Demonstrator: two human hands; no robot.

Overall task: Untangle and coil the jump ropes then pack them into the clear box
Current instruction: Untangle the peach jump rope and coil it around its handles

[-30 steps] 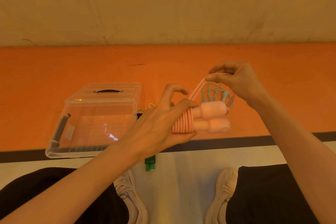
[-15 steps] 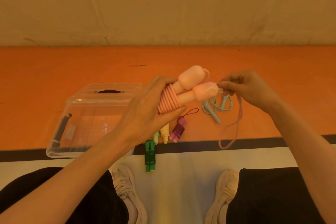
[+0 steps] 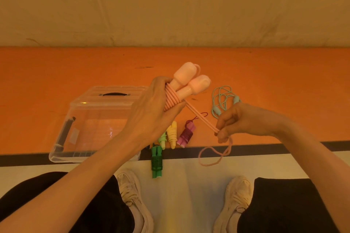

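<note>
Pink jump rope [image 3: 189, 86] held up above the orange floor mat [image 3: 75, 70], its 2 padded handles side by side and pointing up and away. Cord coiled in several turns round the handle shafts. Left hand [image 3: 153, 113] grips that coiled part, fingers and thumb curled round it. 2 strands of pink cord run taut from the coil down to the right hand [image 3: 236, 121], which pinches them between thumb and curled fingers; the slack end hangs below in a loose loop [image 3: 214, 155].

On the mat beneath the hands: yellow rope [image 3: 172, 134], light green rope [image 3: 162, 140] and purple rope [image 3: 186, 134], each wound round its handles, lying close together. Dark green rope [image 3: 156, 162], also wound, lies just nearer on the pale floor. Teal rope [image 3: 221, 100] lies loose and uncoiled, just beyond the right hand.

Clear box [image 3: 62, 136] sits open on the mat to the left, partly behind the left forearm, with its lid [image 3: 113, 93] at the far side. Nothing visible inside through the walls
</note>
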